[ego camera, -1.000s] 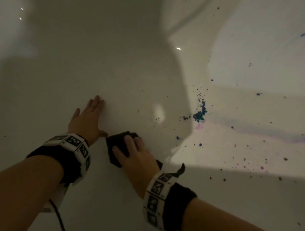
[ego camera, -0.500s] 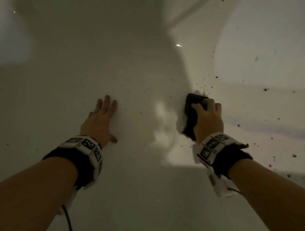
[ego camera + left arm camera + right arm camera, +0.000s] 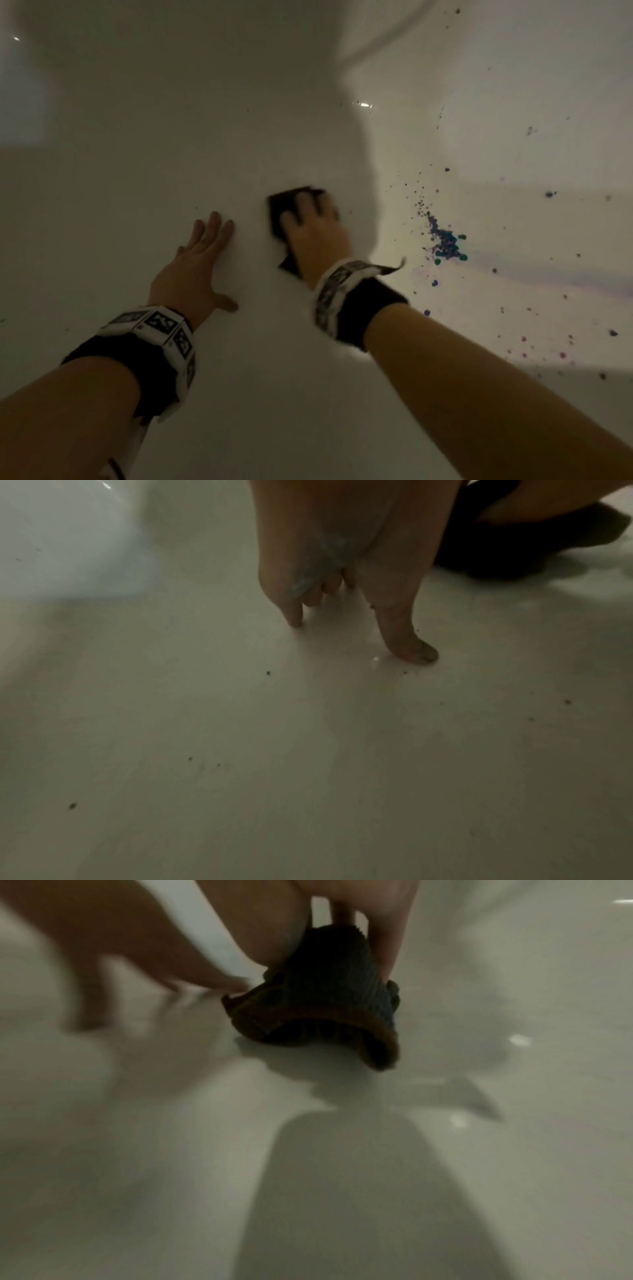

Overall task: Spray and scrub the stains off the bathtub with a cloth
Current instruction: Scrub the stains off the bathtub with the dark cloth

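Dim white bathtub: right hand, gripping the dark cloth, has swung back beside the flat, empty left hand (blue-purple stains near the right wall remain unscrubbed).

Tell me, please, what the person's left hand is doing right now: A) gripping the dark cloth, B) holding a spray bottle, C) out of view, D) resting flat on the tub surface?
D: the left hand lies flat on the bathtub with fingers straight, holding nothing; the right hand has the cloth.
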Demonstrator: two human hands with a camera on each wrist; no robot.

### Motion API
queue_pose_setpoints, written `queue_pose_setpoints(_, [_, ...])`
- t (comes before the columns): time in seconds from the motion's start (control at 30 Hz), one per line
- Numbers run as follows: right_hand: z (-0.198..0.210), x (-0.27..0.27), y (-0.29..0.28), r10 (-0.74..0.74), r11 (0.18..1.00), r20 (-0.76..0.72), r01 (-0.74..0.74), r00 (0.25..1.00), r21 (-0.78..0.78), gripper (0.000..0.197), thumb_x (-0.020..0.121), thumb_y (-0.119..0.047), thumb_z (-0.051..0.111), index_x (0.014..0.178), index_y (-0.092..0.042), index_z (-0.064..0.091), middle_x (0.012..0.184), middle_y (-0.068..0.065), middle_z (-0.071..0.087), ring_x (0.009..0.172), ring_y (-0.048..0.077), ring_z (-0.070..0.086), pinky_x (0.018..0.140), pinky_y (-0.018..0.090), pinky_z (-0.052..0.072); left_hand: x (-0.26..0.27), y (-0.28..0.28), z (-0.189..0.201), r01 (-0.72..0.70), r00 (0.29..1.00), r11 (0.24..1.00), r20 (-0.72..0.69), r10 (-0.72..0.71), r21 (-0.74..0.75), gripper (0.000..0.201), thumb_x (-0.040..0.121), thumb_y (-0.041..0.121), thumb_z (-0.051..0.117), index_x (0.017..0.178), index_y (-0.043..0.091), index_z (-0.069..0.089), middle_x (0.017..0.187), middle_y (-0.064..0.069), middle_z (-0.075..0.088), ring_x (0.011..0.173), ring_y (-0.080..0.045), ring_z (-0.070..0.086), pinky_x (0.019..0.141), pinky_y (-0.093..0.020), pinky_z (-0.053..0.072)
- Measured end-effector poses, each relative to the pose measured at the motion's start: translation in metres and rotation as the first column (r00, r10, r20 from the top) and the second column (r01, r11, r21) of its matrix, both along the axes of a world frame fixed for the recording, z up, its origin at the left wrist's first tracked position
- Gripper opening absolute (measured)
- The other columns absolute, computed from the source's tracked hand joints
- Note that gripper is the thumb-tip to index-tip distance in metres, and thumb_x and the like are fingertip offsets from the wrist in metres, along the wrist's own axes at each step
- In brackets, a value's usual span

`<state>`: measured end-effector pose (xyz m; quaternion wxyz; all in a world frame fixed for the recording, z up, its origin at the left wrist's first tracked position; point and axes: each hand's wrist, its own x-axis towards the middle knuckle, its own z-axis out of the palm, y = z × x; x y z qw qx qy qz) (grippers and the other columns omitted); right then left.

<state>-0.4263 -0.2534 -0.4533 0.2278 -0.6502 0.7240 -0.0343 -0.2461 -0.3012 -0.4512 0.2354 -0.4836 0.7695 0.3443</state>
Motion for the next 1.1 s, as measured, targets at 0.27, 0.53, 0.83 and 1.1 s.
queue_pose_setpoints(0.27, [0.019, -0.113, 0.018, -0.565, 0.813, -0.124, 0.576, 0.816, 0.086, 0.057, 0.078, -0.017, 0.062, 0.129, -0.005, 0.042, 0.129, 0.021, 0.035, 0.115, 0.038, 0.036, 0.088, 0.043, 0.044, -0.005, 0.0, 0.0, -0.002, 1.0, 1.0, 0.021, 0.002, 0.027, 0.127, 0.066, 0.023, 0.082, 0.142, 0.023, -0.02, 0.138, 0.018, -0.029, 0.141, -0.01, -0.018, 0.115, -0.033, -0.001])
queue_pose_setpoints(0.53, [0.02, 0.034, -0.065, 0.159, 0.98, 0.091, -0.168, 0.983, 0.104, 0.046, 0.094, -0.02, 0.046, 0.138, -0.014, 0.035, 0.15, 0.013, 0.014, 0.136, 0.034, 0.015, 0.101, 0.041, 0.039, -0.004, 0.001, -0.004, -0.015, 0.998, 1.0, 0.061, 0.016, -0.008, 0.129, 0.066, 0.028, 0.082, 0.141, 0.025, -0.023, 0.147, 0.013, -0.026, 0.137, -0.006, -0.021, 0.116, -0.036, 0.002])
queue_pose_setpoints(0.83, [0.01, -0.069, -0.068, -0.092, 0.988, -0.195, 0.114, 0.976, 0.103, 0.072, 0.082, -0.032, 0.064, 0.142, -0.016, 0.027, 0.147, 0.016, 0.02, 0.129, 0.041, 0.025, 0.103, 0.047, 0.031, -0.003, -0.003, 0.003, 0.035, 0.997, 0.999, 0.066, -0.036, 0.006, 0.126, 0.068, 0.031, 0.08, 0.129, 0.029, -0.03, 0.14, 0.017, -0.032, 0.13, 0.001, -0.023, 0.116, -0.031, 0.003])
queue_pose_setpoints(1.1, [0.038, -0.154, -0.035, -0.188, 0.945, -0.142, 0.218, 0.972, 0.243, 0.056, 0.079, -0.009, 0.06, 0.13, -0.016, 0.037, 0.136, 0.013, 0.026, 0.122, 0.035, 0.028, 0.096, 0.045, 0.041, -0.083, -0.001, 0.013, 0.207, 0.971, 0.967, 0.153, -0.184, -0.151, 0.118, 0.077, 0.054, 0.063, 0.137, 0.019, -0.032, 0.147, 0.003, -0.034, 0.142, -0.015, -0.017, 0.117, -0.034, 0.001])
